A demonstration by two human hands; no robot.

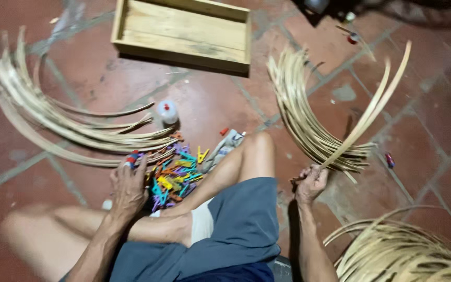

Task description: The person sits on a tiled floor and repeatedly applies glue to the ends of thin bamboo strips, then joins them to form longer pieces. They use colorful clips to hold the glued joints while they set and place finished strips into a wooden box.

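Note:
I sit on a red tiled floor with my legs folded. My right hand [310, 184] grips the lower ends of two long curved bamboo strips [376, 107] that rise up and to the right. They lift off a pile of curved strips [305, 119] beside my right knee. My left hand [129, 187] rests on a heap of coloured plastic clothes pegs [176, 175] between my legs, fingers closed around a few pegs. Whether it holds them firmly is hard to tell.
A second pile of curved bamboo strips [53, 117] lies at the left. A shallow wooden tray [184, 32] stands at the top. A small white glue bottle [167, 111] sits near the pegs. A woven bamboo frame [403, 253] fills the bottom right.

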